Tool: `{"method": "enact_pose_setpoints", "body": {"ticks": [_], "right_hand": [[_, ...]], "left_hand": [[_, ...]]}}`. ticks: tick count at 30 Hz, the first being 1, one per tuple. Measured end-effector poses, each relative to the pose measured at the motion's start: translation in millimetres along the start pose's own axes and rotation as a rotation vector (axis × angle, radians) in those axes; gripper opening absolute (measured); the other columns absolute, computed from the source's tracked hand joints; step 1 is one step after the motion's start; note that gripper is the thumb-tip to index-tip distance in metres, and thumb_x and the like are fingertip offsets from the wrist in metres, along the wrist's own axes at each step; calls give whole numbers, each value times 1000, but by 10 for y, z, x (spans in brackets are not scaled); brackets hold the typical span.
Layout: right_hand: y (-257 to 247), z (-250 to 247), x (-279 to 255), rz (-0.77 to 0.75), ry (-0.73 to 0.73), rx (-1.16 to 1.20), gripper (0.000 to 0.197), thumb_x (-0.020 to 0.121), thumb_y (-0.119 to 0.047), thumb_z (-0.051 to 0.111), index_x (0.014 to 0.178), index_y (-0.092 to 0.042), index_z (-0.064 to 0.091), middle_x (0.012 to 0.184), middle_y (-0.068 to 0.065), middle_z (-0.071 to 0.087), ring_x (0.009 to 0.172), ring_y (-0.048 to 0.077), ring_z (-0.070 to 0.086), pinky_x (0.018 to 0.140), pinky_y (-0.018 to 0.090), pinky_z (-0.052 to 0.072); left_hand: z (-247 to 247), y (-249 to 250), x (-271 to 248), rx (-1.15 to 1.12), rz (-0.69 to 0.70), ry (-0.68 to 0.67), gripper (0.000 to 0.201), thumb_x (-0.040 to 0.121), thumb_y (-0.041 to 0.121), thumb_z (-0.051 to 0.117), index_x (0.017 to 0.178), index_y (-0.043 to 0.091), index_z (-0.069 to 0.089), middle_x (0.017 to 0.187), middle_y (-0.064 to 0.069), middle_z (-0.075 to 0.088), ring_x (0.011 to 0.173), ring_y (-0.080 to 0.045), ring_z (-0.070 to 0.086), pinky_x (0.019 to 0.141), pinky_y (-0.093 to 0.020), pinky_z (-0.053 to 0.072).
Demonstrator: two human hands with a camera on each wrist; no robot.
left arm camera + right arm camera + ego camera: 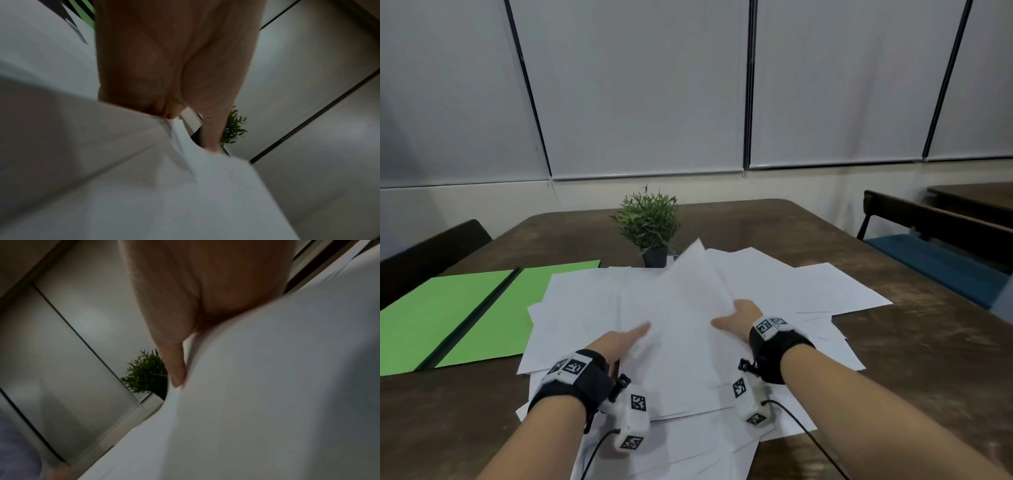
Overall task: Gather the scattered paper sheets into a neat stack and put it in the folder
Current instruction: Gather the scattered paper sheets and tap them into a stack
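Many white paper sheets (pixel 808 291) lie fanned and overlapping across the middle of the brown table (pixel 928 359). Both hands hold a few of them (pixel 688 308) raised off the pile and tilted up toward the far side. My left hand (pixel 633 337) pinches the raised sheets' left part, thumb on top (pixel 211 133), paper (pixel 144 178) bending beneath it. My right hand (pixel 736 317) grips their right edge, thumb (pixel 176 369) lying against the paper (pixel 267 386), its fingers hidden behind it. The green folder (pixel 448 318) lies open and flat at the left, its right leaf partly under the sheets.
A small potted plant (pixel 649 222) stands just beyond the papers at mid-table. A dark chair back (pixel 424 253) is at the left, and a bench with a blue seat (pixel 945 260) at the right. Grey blinds cover the wall behind.
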State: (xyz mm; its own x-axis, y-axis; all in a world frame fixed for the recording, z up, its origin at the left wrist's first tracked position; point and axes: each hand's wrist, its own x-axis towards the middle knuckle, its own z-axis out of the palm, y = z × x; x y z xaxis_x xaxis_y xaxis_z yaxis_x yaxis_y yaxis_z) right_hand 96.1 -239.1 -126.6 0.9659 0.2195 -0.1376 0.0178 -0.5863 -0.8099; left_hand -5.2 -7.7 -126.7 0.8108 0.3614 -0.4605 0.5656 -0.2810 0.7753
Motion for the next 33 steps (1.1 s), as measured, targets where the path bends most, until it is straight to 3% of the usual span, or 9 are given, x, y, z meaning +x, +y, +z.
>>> {"method": "enact_pose_setpoints", "body": {"ticks": [4, 8, 12, 15, 20, 25, 27, 30, 33], "right_hand": [[37, -7, 131, 118, 2, -78, 46, 86, -44, 63, 108, -3, 65, 112, 12, 66, 105, 31, 62, 89, 32, 48], [176, -274, 377, 176, 112, -11, 41, 79, -49, 67, 96, -12, 58, 94, 9, 62, 93, 33, 64, 85, 39, 54], [236, -499, 499, 280, 180, 110, 41, 77, -42, 70, 85, -6, 54, 63, 10, 60, 56, 26, 59, 60, 29, 50], [199, -467, 607, 312, 147, 290, 37, 79, -32, 75, 93, -2, 57, 72, 14, 62, 65, 28, 63, 74, 40, 59], [105, -380, 815, 322, 46, 227, 39, 74, -40, 76, 86, -5, 64, 75, 9, 71, 71, 28, 64, 72, 36, 52], [-46, -360, 801, 295, -70, 213, 29, 83, -25, 74, 96, -4, 60, 87, 10, 64, 79, 27, 62, 70, 30, 56], [-56, -347, 818, 242, -104, 177, 30, 85, -19, 71, 102, -7, 49, 101, 9, 55, 88, 26, 54, 83, 32, 54], [-123, -282, 715, 178, -69, -358, 29, 86, -37, 64, 102, -14, 59, 112, 8, 61, 100, 26, 57, 83, 32, 51], [-159, -254, 664, 124, -53, -707, 50, 87, -51, 59, 123, -17, 58, 129, 7, 57, 118, 28, 54, 101, 35, 44]], "left_hand": [[15, 121, -65, 622, -15, 83, 51, 97, 43, 44, 127, 3, 54, 127, -12, 56, 120, -26, 53, 96, -26, 40], [45, 206, -66, 584, -15, 125, 47, 103, 33, 35, 134, 1, 48, 139, -14, 49, 129, -27, 46, 102, -29, 36], [41, 319, -69, 665, 17, 128, 48, 105, 32, 24, 138, 4, 44, 143, -13, 44, 132, -26, 41, 105, -28, 31], [16, 307, -10, 677, 6, 116, 50, 103, 37, 28, 137, 4, 46, 143, -12, 45, 132, -26, 42, 106, -29, 31], [-41, 262, 50, 824, -23, 31, 48, 95, 34, 54, 129, 1, 54, 133, -11, 56, 122, -25, 54, 95, -27, 43], [-46, 320, 42, 862, -14, 73, 51, 103, 39, 30, 136, 4, 46, 141, -11, 47, 131, -24, 44, 102, -24, 33], [-42, 313, 39, 897, -16, 60, 50, 103, 39, 31, 136, 5, 46, 142, -11, 46, 131, -24, 43, 104, -25, 33], [-28, 301, 26, 908, -9, 55, 49, 103, 38, 31, 136, 5, 46, 141, -11, 46, 130, -25, 44, 104, -26, 33], [-27, 309, 34, 908, -13, 47, 50, 102, 39, 32, 135, 4, 47, 140, -12, 47, 129, -25, 45, 104, -27, 33]]}}
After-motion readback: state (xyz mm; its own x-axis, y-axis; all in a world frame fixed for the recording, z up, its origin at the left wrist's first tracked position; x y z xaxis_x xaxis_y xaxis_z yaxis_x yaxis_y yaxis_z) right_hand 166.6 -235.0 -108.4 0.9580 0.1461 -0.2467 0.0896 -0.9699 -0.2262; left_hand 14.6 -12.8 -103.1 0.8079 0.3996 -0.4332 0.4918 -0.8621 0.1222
